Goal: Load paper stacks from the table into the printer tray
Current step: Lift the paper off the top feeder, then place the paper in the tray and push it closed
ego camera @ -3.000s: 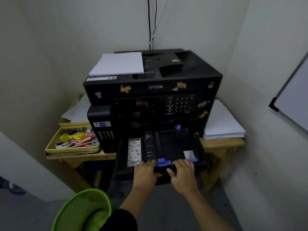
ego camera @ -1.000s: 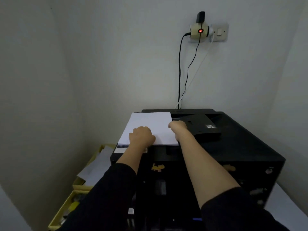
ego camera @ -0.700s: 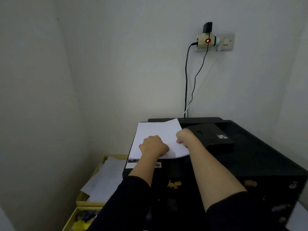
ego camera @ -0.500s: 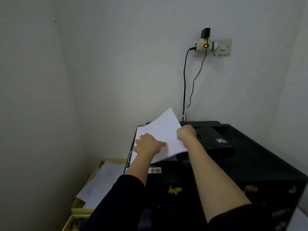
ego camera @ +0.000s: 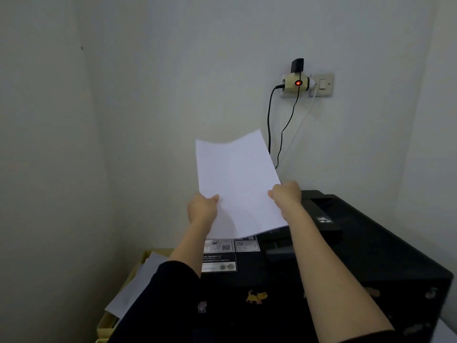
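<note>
A white paper stack is held up in the air above the top of the black printer, tilted with its far edge raised toward the wall. My left hand grips the stack's left edge. My right hand grips its right edge. The stack's lower edge hangs just over the printer lid, above white instruction labels. The printer's pulled-out tray is out of view below the frame.
A wall socket with an adapter and a red light sits above the printer, with black cables hanging down behind it. Loose white sheets lie in a yellow tray at the lower left. Walls close in left and right.
Both hands left the open printer tray, took hold of the paper stack lying on the printer top, and lifted it up off the lid, tilting it toward the wall.
</note>
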Tool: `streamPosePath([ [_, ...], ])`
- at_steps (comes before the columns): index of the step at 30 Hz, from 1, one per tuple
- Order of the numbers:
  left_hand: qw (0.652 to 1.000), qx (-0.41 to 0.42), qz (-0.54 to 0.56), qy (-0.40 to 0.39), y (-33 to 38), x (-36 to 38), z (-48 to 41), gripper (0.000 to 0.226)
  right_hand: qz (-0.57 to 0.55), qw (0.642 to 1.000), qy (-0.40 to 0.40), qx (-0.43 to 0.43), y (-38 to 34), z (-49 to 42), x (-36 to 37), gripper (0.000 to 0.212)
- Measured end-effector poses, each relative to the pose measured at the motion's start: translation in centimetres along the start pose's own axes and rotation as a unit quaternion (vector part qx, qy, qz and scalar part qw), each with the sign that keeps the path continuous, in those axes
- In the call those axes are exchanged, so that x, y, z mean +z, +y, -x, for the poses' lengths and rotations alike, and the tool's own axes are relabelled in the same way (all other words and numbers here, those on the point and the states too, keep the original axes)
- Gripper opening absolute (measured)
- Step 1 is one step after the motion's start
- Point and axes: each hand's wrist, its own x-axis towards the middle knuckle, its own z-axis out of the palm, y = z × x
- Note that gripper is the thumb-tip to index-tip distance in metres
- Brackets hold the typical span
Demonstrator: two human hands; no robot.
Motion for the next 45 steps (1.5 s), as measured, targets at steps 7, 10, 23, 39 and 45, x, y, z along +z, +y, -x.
streamPosePath([
  [7, 0.984, 0.147, 0.043, 0.092, -0.9, 0.6, 1.2, 0.025, -0.049, 0.993, -0.025, -0.107, 2.0, 2.5, 2.2, 0.032],
  [10, 0.987, 0.139, 0.058, 0.053, -3.0, 1.3, 1.8, 0.025, -0.051, 0.995, -0.039, -0.082, 4.3, 2.9, 2.9, 0.036],
  [23, 0.991, 0.124, -0.004, 0.039, -2.0, 0.7, 3.9, 0.039, -0.01, 0.99, 0.021, -0.138, 3.3, 3.6, 1.7, 0.029],
  [39, 0.991, 0.116, -0.061, -0.016, 0.3, 1.2, 17.6, 0.029, 0.069, 0.994, 0.081, -0.029, 4.8, 11.3, -13.8, 0.026],
  [45, 0.997, 0.072, -0.026, -0.016, -4.0, 3.4, 26.2, 0.028, 0.043, 0.997, 0.057, -0.008, 10.8, 16.3, -19.8, 0.013],
])
